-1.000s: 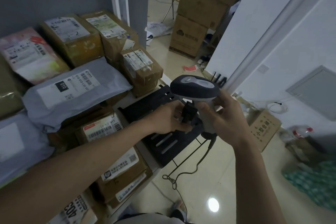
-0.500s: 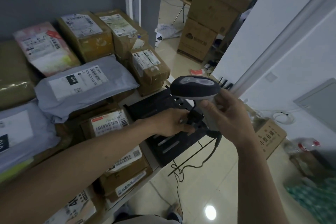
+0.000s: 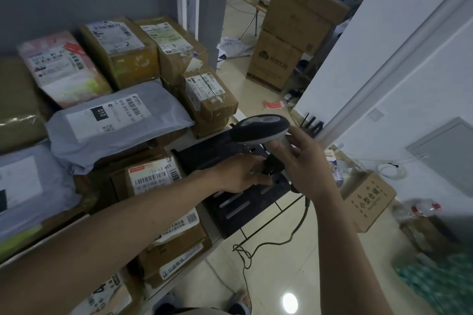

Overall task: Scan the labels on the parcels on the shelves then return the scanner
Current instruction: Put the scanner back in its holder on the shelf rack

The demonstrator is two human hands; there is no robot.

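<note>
Scanner (image 3: 261, 128) in hand, a person stands at the right end of a parcel-laden shelf (image 3: 179, 146), the device held just above a black slotted stand (image 3: 238, 202) that juts over the shelf's right edge. The right hand (image 3: 304, 161) grips the scanner's pale handle, fingers (image 3: 277, 147) curled round it, with the dark head pointing left toward the parcels. The left hand (image 3: 239, 174) reaches in from below and pinches a small black part (image 3: 272, 165) at the foot of the handle; what that part is cannot be made out. A thin black cable (image 3: 297, 227) drops from the handle and trails in a knotted loop over the tiled floor.

Labelled parcels fill the shelf: a grey mailer (image 3: 115, 120) marked 010 near the middle, brown boxes (image 3: 122, 51) along the back edge, a small taped box (image 3: 208, 97) just beside the stand.

Judging by the hands, the scanner looks to be either leaving or meeting its stand. The slack cable could snag on the stand's overhanging corner and tug the device off aim, and with the stand partly unsupported, a heavy push down might tip it off the shelf.
</note>
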